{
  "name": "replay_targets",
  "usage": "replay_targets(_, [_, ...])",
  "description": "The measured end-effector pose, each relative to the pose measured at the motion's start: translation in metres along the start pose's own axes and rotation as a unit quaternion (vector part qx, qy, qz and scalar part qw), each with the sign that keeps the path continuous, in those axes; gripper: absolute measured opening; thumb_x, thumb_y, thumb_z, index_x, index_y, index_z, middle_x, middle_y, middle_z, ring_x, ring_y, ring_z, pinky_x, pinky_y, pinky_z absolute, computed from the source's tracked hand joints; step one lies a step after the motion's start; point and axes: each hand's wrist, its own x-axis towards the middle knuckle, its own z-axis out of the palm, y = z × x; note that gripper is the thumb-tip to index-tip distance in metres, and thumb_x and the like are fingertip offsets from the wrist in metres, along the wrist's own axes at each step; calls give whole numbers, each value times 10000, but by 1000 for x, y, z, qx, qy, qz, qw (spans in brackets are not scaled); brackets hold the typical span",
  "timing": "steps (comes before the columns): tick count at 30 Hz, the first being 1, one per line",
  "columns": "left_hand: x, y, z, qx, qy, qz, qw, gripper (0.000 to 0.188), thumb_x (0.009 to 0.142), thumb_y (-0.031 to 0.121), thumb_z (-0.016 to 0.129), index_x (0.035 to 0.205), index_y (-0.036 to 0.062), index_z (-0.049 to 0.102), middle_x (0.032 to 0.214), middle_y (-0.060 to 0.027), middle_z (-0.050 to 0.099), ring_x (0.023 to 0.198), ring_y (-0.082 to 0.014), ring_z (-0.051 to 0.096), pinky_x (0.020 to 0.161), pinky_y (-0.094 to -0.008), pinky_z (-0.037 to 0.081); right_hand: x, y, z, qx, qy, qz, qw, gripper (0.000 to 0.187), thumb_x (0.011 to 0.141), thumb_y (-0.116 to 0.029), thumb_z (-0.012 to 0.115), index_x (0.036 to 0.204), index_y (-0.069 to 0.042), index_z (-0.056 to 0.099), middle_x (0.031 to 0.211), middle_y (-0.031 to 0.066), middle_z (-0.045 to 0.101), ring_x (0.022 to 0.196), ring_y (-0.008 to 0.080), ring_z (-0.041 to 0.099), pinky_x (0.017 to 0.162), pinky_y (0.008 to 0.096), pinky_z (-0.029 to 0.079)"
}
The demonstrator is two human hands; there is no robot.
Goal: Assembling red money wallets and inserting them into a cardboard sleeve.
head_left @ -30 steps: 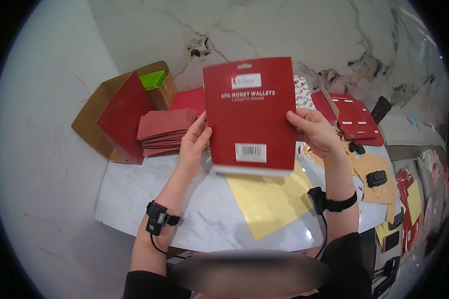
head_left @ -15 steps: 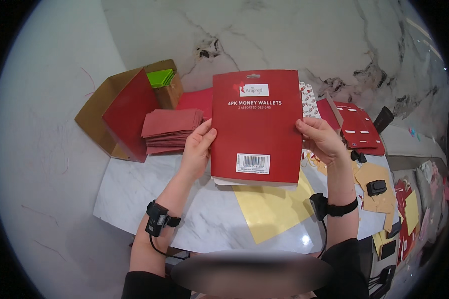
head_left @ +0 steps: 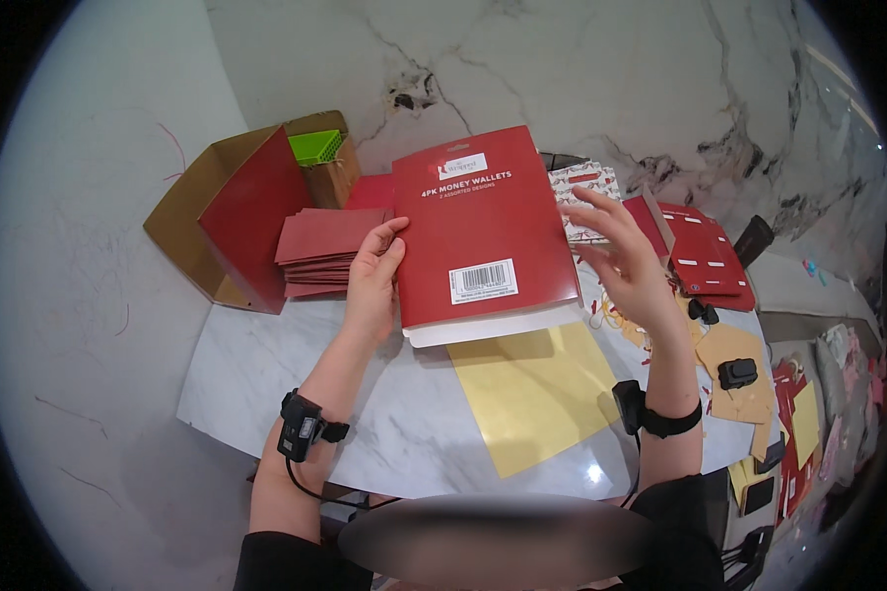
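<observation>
A flat red card folder (head_left: 488, 231) with a white label and a hang slot is held up above the table, tilted with its right side higher at the top. My left hand (head_left: 373, 281) grips its left edge, thumb in front and the other fingers partly hidden behind. Along the folder's lower edge a white layer shows. My right hand (head_left: 626, 261) is off the folder's right edge, fingers spread and holding nothing that I can see. Beneath the folder, a yellow sheet (head_left: 532, 409) lies on the marble-patterned table (head_left: 266, 394).
Left of the folder stands a stack of dull red envelopes (head_left: 330, 251), beside an open cardboard box (head_left: 197, 217) and a green plastic basket (head_left: 315, 148). At the right lie red printed sheets (head_left: 705, 251), tan paper pieces (head_left: 734, 345), a small black device (head_left: 737, 372) and a patterned white bag (head_left: 583, 192).
My right hand has let go of the folder's right edge and opened. The folder has turned anticlockwise and shifted a little left in my left hand.
</observation>
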Motion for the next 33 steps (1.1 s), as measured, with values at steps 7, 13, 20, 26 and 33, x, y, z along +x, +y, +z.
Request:
replay_targets(7, [-3, 19, -3, 84, -90, -73, 990, 343, 1049, 286, 485, 1216, 17, 618, 1095, -67, 684, 910, -117, 666, 752, -237, 550, -5, -7, -9, 7, -8, -66, 998, 285, 802, 96, 659, 1057, -17, 718, 1110, 89, 700, 1126, 206, 629, 939, 307, 512])
replay_targets(13, [-9, 46, 8, 144, -220, 97, 960, 457, 1060, 362, 429, 1302, -4, 557, 1085, -61, 649, 952, -115, 635, 792, -218, 506, -8, -21, -13, 330, 147, 84, 929, 364, 1012, -108, 576, 1336, 44, 513, 1090, 89, 701, 984, 100, 652, 861, 238, 514])
replay_targets(20, [-29, 40, 48, 1, -96, 174, 980, 444, 1078, 250, 418, 1452, 13, 395, 1330, -95, 582, 1186, -143, 591, 984, -308, 506, -4, -26, 16, 369, 147, 105, 912, 443, 1046, -170, 514, 1453, -86, 362, 1097, 123, 699, 1032, 111, 640, 859, 267, 513])
replay_targets(26, [-18, 30, 39, 36, -101, 221, 969, 387, 1072, 183, 430, 1438, 67, 383, 1318, -96, 578, 1190, -123, 568, 999, -289, 486, -1, -22, 17, 192, 208, 38, 958, 437, 950, -17, 618, 1360, -72, 475, 1142, 83, 594, 1007, 105, 608, 835, 234, 526])
replay_targets(33, [-18, 21, 38, 144, -67, 317, 935, 376, 1046, 126, 485, 1399, 35, 392, 1326, -111, 553, 1228, -149, 525, 1040, -306, 426, -4, -1, 9, 190, 194, 40, 962, 281, 847, 32, 721, 1113, 1, 637, 1101, 63, 595, 960, 105, 591, 802, 240, 531])
